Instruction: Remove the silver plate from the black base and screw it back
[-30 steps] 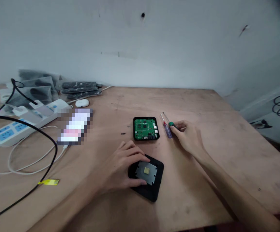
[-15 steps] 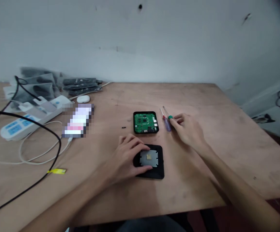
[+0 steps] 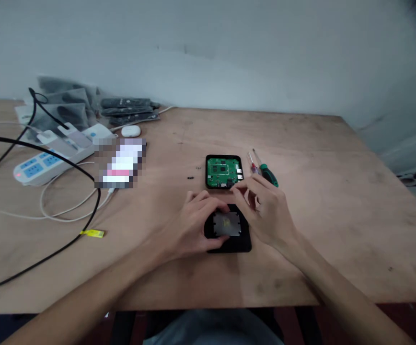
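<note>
My left hand [image 3: 197, 223] spans a grey metal plate [image 3: 234, 224], thumb at its near edge and a finger at its far edge. The plate lies on a flat black cover [image 3: 244, 245] and has a small yellowish patch on it. Over the cover's far right corner is my right hand [image 3: 267, 211], thumb and fingertips pinched together; whatever they hold is too small to make out. Just beyond, a black case [image 3: 207, 172] with a green circuit board [image 3: 223, 171] inside lies face up. A green-handled screwdriver [image 3: 270, 176] and a red-tipped screwdriver [image 3: 253, 165] lie to its right.
Small dark screws [image 3: 190, 178] lie left of the case. Further left are a phone [image 3: 124, 163], a white earbud case [image 3: 131, 131], a white power strip [image 3: 37, 173] and looping cables. Bagged items [image 3: 131, 110] rest near the wall [image 3: 247, 57].
My right hand has let go of the green-handled screwdriver and come left and nearer, over the cover's corner. My left hand keeps its place on the plate. The view has tilted down slightly.
</note>
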Motion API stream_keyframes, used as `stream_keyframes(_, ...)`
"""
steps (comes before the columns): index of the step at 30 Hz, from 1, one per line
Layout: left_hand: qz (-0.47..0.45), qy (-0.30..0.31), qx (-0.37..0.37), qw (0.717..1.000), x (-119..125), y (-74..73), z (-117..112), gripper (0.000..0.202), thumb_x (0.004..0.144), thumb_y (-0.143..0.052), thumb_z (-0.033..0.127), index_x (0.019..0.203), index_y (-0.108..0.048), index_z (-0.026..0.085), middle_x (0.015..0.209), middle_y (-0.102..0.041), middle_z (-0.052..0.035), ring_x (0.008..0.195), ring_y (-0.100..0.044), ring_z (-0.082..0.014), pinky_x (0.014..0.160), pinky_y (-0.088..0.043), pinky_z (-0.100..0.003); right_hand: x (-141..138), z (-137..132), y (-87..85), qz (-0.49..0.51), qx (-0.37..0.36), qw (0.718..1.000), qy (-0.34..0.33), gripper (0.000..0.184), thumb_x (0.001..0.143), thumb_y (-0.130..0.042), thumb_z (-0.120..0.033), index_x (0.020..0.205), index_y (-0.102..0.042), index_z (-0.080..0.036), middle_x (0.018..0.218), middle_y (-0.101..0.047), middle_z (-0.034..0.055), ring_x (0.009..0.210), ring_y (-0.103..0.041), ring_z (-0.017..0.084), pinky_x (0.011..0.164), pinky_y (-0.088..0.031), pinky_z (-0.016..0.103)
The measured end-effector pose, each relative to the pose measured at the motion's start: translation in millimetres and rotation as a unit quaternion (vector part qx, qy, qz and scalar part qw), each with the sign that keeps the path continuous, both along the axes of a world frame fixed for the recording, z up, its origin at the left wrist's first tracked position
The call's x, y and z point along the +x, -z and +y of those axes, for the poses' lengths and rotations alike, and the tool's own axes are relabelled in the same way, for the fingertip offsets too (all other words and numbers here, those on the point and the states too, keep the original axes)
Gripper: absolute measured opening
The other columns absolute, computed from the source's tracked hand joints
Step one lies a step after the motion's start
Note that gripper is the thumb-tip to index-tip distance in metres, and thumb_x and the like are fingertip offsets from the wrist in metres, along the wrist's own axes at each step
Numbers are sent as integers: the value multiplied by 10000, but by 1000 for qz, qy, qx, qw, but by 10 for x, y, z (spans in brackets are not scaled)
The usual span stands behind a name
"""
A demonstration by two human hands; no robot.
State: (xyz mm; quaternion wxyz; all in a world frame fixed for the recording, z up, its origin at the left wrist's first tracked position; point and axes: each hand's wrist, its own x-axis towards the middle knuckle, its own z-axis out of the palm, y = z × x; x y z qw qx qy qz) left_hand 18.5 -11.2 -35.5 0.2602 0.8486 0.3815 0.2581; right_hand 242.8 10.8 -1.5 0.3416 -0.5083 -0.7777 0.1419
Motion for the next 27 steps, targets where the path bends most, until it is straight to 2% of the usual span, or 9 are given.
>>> stream_keyframes(4,-27,-3,5,1000,5,28,-2,488,832,-884,341,1220,-609,231,1178,-749,-21,1075,-654,-242,969,-380,-412,107,-53,118,31,-57,997,-39,154,1062,-621,-194,948,-725,-196,803,-687,7,639,-565,149,630,-412,307)
stream_keyframes(7,-50,5,1,999,2,37,17,512,790,-904,317,1187,-592,235,1155,-742,-6,1032,-664,-224,971,-397,-395,166,-65,211,66,-112,989,-70,153,1072,-626,-203,964,-735,-196,764,-676,-6,626,-561,145,604,-409,291)
stream_keyframes(10,-58,8,1,998,-2,30,26,501,781,-900,305,1156,-574,241,1145,-743,-7,1010,-667,-221,978,-414,-389,203,-70,285,85,-136,984,-76,172,1079,-633,-224,957,-748,-192,740,-657,-11,621,-549,144,601,-405,291)
stream_keyframes(17,-83,11,33,996,-22,-31,9,454,811,-864,264,1112,-525,245,1170,-758,-23,1021,-689,-223,959,-413,-395,231,-69,325,106,-162,978,-77,174,1088,-632,-237,985,-761,-183,750,-658,-16,615,-539,134,593,-393,290)
stream_keyframes(21,-104,1,70,992,-26,-47,1,431,816,-866,259,1079,-525,241,1173,-775,-27,999,-703,-216,945,-420,-410,252,-60,279,113,-175,974,-88,213,1105,-632,-288,997,-782,-182,817,-709,13,687,-605,156,639,-428,303)
stream_keyframes(27,-161,-25,137,977,-3,-3,-11,452,793,-885,217,1069,-527,234,1149,-794,-57,1025,-770,-224,999,-516,-443,302,-61,222,177,-265,935,-153,265,1115,-662,-411,1063,-840,-222,1015,-792,60,910,-704,222,770,-511,333)
